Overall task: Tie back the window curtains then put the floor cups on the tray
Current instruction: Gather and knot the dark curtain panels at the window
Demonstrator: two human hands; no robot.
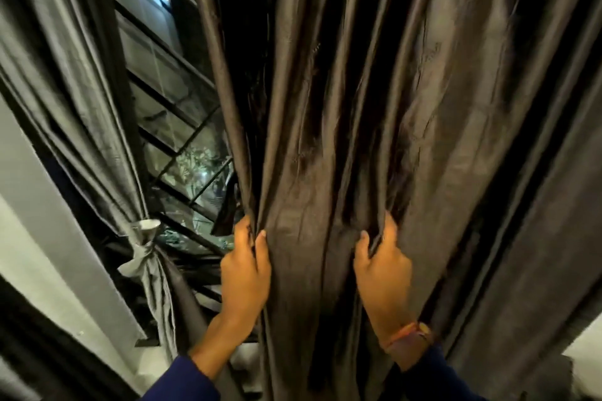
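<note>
Dark window glass [182, 127] crossed by black metal bars shows at centre left, beside a glossy grey curtain [75, 101] already cinched into a knot [140, 254] at lower left. Filling the middle and right hangs the loose dark curtain [407, 107], satiny and deeply pleated. My left hand [246, 273] pinches its edge fold while my right hand [382, 267] curls into a pleat nearby, each grip closed on cloth.

Dark brown curtain [358, 140], grey tied curtain [65, 75]
</note>
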